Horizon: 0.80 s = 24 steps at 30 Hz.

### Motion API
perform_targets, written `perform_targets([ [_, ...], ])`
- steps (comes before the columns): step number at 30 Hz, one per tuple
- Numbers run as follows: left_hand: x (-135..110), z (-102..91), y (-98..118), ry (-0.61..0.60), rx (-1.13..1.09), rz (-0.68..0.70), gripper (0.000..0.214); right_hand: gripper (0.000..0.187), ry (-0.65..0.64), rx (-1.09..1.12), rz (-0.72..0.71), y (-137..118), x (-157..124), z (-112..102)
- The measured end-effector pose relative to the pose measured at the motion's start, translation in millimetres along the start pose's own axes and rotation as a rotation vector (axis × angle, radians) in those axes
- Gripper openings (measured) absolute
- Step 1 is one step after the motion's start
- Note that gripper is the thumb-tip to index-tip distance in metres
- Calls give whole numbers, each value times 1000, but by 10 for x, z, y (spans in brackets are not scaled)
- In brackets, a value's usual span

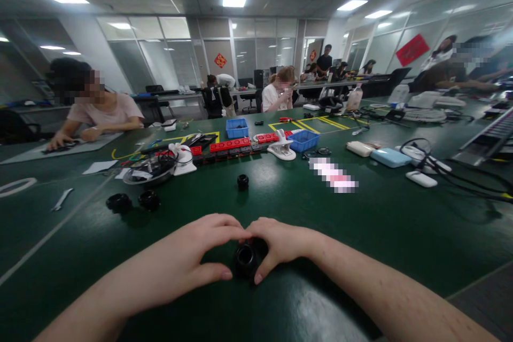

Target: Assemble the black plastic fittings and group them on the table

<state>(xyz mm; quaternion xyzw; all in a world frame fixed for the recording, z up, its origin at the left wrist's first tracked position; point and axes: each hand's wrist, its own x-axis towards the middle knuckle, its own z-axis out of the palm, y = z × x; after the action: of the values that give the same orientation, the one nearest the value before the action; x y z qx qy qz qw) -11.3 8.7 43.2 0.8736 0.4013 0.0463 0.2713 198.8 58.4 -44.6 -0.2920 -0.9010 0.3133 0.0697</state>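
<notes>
Both of my hands meet low in the middle of the head view, curled around a small black round part (245, 258) resting on the green table (360, 230). My left hand (196, 256) cups it from the left with the thumb lying along the front. My right hand (278, 243) grips it from the right, thumb pointing down beside it. The fingertips of both hands touch above the part. A similar black part (242, 181) lies farther back, with two more black ring-shaped parts (119, 202) (149, 200) to the left.
Behind stand a clear bowl of parts (150, 170), red and black blocks (228, 147), two blue bins (236, 128) (303, 140), white holders (282, 148), power banks (390, 157) and cables (460, 168). A wrench (61, 199) lies at left. Other people sit at the far edges.
</notes>
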Motion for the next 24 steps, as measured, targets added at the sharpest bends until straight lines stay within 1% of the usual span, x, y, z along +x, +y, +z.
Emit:
perform_targets([
  [3,93,36,27,-8,32,30,52,62,16,-44,-36,16,19,34],
  [8,176,183,15,-28,48,86,52,49,21,-89,-108,39,53,67],
  [12,214,253,-25,-36,94,113,59,44,23,-78,-113,32,68,66],
  [14,239,273,-53,-42,133,126,55,44,20,-82,-110,25,70,59],
  [16,269,290,-64,-51,182,129,45,43,14,-86,-110,24,70,56],
  [18,304,308,-44,-45,241,93,36,41,12,-90,-113,29,73,61],
  [20,339,341,6,-19,318,3,33,40,15,-98,-126,40,78,74],
  [22,369,399,71,4,409,-100,38,41,23,-107,-139,56,86,91],
  [24,390,486,127,44,498,-171,46,38,34,-115,-138,71,95,108],
])
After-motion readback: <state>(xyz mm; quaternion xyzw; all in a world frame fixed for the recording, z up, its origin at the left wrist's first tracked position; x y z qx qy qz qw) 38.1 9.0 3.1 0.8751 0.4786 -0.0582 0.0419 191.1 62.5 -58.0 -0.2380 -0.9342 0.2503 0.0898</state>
